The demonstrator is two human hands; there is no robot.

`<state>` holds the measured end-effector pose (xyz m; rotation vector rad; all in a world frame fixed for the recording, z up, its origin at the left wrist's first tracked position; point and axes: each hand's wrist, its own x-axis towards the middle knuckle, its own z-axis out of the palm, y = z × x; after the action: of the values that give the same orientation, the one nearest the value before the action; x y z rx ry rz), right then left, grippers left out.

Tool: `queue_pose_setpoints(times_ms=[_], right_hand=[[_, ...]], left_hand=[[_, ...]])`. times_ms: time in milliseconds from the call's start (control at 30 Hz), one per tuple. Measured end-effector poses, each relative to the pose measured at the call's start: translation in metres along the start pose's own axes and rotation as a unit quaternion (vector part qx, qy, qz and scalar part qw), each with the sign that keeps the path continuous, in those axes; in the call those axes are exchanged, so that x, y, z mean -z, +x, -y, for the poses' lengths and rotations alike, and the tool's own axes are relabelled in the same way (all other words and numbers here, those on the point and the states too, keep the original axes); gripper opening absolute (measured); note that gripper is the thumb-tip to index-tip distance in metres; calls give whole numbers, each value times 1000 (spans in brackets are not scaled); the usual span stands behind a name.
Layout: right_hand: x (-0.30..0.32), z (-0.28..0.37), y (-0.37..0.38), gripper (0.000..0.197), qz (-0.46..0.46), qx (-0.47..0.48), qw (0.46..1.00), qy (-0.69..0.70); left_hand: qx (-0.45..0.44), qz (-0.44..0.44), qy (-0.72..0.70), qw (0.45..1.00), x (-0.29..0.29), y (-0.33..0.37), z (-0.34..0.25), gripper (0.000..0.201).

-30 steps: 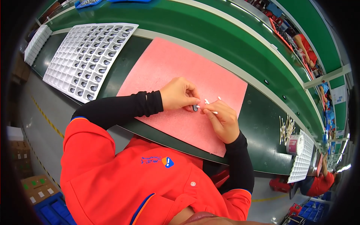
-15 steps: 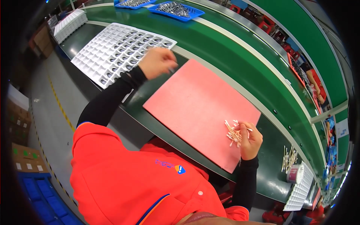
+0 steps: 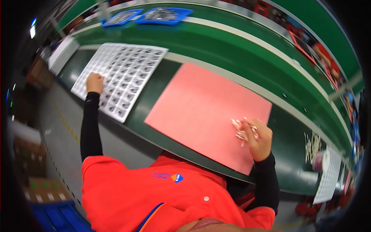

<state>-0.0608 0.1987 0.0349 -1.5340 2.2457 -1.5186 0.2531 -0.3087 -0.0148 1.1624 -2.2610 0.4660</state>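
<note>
My left hand (image 3: 95,83) is over the left part of a white molded tray (image 3: 154,52). Its fingers are curled closed, and whatever they may hold is hidden. Small dark shiny parts sit in many of the tray's pockets, mostly on the right side. At the right end of a flat pink mat (image 3: 205,112), my right hand (image 3: 261,140) is closed with thumb against fingers. Cotton swabs (image 3: 241,133) show between and beside these fingers, some lying loose on the mat. Blur hides how many the hand grips.
Two blue trays (image 3: 164,16) of metal parts stand on the green conveyor line at the back. Stacked white trays (image 3: 63,54) are at far left. More cotton swabs (image 3: 312,147), a round tub (image 3: 321,160) and another white tray (image 3: 328,176) lie to the right.
My left hand has moved left, from beside the mat to over the tray's left part. The right hand stays by the swabs. The whole view has shifted slightly.
</note>
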Motion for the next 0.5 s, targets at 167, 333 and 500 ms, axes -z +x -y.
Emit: queue_pose_setpoints(times_ms=[167, 333, 500], right_hand=[[13, -26, 7, 10, -26, 79, 996, -14], [34, -36, 4, 9, -95, 87, 990, -57], [48, -57, 1, 8, -197, 66, 973, -95]], left_hand=[[-99, 43, -181, 978, 36, 51, -135, 12], [-359, 152, -426, 817, 68, 68, -375, 12], [-464, 248, -474, 706, 47, 44, -580, 21]])
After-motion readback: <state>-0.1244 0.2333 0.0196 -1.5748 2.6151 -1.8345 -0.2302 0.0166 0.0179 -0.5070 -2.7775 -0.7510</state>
